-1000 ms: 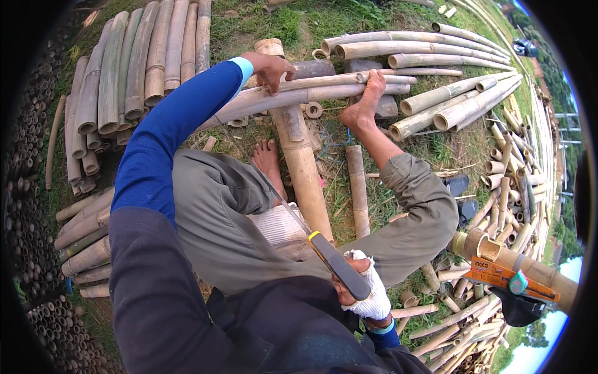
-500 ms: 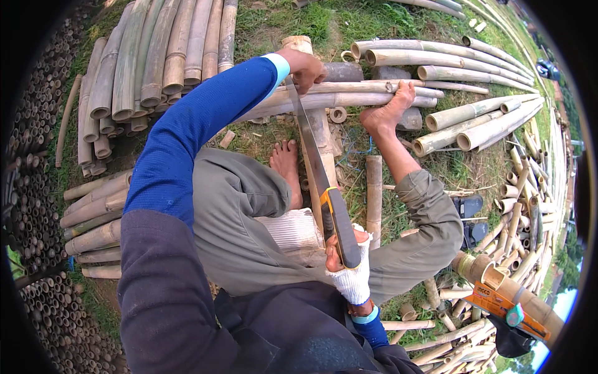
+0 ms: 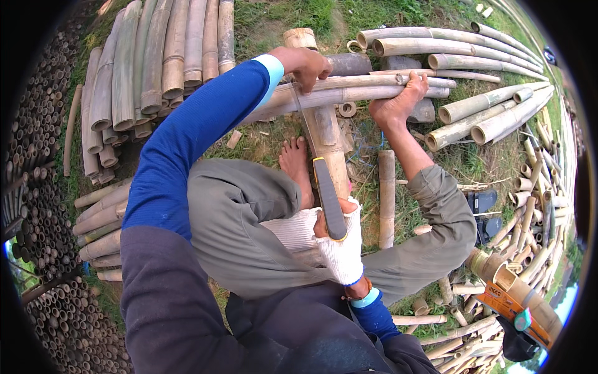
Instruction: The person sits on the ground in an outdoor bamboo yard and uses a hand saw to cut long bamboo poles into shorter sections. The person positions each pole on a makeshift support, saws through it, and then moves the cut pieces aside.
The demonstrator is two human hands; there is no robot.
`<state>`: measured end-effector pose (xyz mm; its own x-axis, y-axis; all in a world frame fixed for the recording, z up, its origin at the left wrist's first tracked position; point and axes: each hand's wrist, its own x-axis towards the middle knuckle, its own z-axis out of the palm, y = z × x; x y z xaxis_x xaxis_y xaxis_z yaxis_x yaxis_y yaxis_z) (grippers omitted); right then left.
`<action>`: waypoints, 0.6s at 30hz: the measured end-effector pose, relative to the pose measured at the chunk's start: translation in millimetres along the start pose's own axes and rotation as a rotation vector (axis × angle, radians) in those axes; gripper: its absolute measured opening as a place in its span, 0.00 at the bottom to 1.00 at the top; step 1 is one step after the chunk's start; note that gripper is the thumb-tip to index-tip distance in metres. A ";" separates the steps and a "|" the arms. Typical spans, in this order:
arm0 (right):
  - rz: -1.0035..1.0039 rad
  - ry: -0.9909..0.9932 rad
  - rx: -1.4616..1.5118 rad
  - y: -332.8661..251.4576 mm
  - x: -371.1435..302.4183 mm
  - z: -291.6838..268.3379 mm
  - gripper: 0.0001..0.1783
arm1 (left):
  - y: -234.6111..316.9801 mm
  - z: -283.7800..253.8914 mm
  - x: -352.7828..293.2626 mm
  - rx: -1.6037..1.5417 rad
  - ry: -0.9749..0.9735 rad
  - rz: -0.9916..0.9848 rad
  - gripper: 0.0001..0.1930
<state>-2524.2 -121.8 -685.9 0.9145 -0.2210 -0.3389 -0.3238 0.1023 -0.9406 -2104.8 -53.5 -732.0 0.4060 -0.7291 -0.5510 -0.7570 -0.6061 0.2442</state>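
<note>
My bare left hand (image 3: 306, 68) reaches across and is closed over the bamboo poles (image 3: 355, 95), which lie crosswise on a thick bamboo support (image 3: 329, 146). In my right hand (image 3: 341, 240), under a white knitted glove, is the dark grey and yellow handle of a handsaw (image 3: 330, 199). Its thin blade points away from me and meets the poles just beside my left fingers. My bare right foot (image 3: 402, 103) presses on the poles to the right; the left foot (image 3: 296, 165) is on the ground beside the support.
Stacks of cut bamboo (image 3: 177, 43) stand at the left, more lengths (image 3: 461, 50) at far right. A bamboo piece (image 3: 386, 199) lies right of the support. Dark sandals (image 3: 483, 215) and an orange saw (image 3: 517, 311) are at the right. Another white glove (image 3: 289, 229) shows between my legs.
My right hand has pushed the saw forward, away from me, so less blade shows between handle and poles. My left hand stays on the poles. The whole view has shifted slightly.
</note>
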 end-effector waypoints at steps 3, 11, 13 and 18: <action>0.115 0.036 0.399 -6.9 7.2 -5.5 0.08 | 15.7 -10.7 1.2 -0.015 -0.037 0.009 0.37; -0.052 -0.028 -0.003 10.6 -5.8 -10.3 0.09 | 6.6 -3.3 6.7 0.012 0.019 0.077 0.36; -0.271 -0.008 -0.131 -7.7 50.9 10.5 0.23 | 5.0 -0.1 3.8 0.029 0.021 0.066 0.35; -0.309 -0.010 -0.135 3.7 64.9 13.9 0.26 | 23.5 -8.5 4.7 0.103 0.050 -0.025 0.35</action>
<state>-2462.7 -122.3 -711.1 0.9765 -0.2123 -0.0373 -0.0592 -0.0981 -0.9934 -2116.3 -73.9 -722.1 0.4485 -0.7308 -0.5145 -0.7940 -0.5901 0.1460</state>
